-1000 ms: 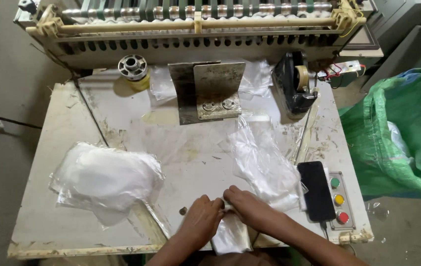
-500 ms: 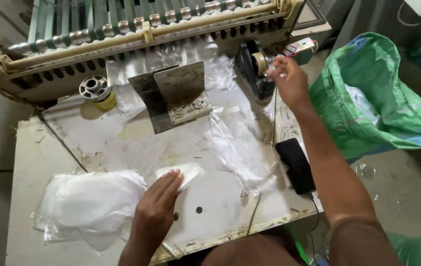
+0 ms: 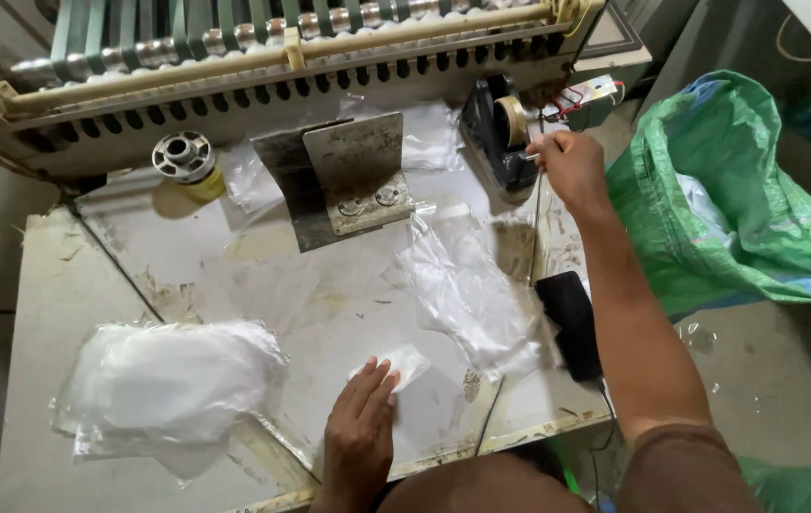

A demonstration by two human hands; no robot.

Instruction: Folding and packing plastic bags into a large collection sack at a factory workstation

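Note:
My left hand [image 3: 360, 427] lies flat, fingers spread, pressing a small folded white plastic packet [image 3: 402, 364] onto the worn white table [image 3: 64, 304] near its front edge. My right hand [image 3: 569, 165] reaches to the far right, fingertips pinched at the tape coming off a black tape dispenser [image 3: 499, 133]. Whether a tape end sits between the fingers is too small to tell. A crumpled clear plastic sheet [image 3: 467, 285] lies between my two hands.
A pile of white plastic bags [image 3: 163, 385] sits front left. An angled metal plate [image 3: 348, 176] and a metal spool [image 3: 182, 157] stand at the back before a roller machine [image 3: 263, 57]. A black device [image 3: 572, 323] lies right; a green sack [image 3: 733, 190] stands beside the table.
One second ago both hands were together on the packet at the front edge. My right hand then went up to the tape dispenser; my left stayed on the packet. The camera view shifted.

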